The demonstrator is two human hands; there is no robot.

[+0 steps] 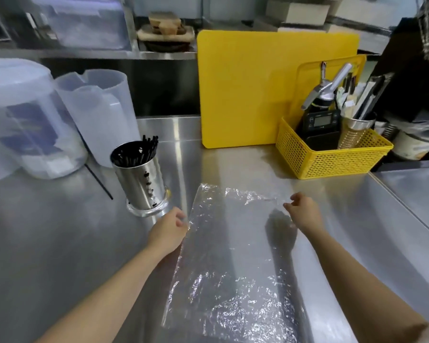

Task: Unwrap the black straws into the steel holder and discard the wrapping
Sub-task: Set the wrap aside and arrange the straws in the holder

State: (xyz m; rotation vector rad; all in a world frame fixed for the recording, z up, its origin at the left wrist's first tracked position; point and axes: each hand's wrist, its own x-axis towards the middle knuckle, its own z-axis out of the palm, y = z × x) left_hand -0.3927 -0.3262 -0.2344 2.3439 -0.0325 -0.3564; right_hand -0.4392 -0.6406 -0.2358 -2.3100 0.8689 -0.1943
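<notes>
A clear, crinkled plastic wrapping (229, 263) lies spread flat on the steel counter in front of me. My left hand (169, 231) pinches its left edge. My right hand (304, 210) pinches its far right corner. The steel holder (144, 184) stands upright just left of the wrapping's far end, filled with black straws (138, 153) that lean to the right. One loose black straw (98, 179) lies on the counter to the left of the holder.
Two translucent plastic containers (27, 120) stand at the far left. A yellow cutting board (248, 90) leans against the back. A yellow basket (332, 154) with a timer and utensils sits at the right. The counter's seam (406, 209) runs diagonally on the right.
</notes>
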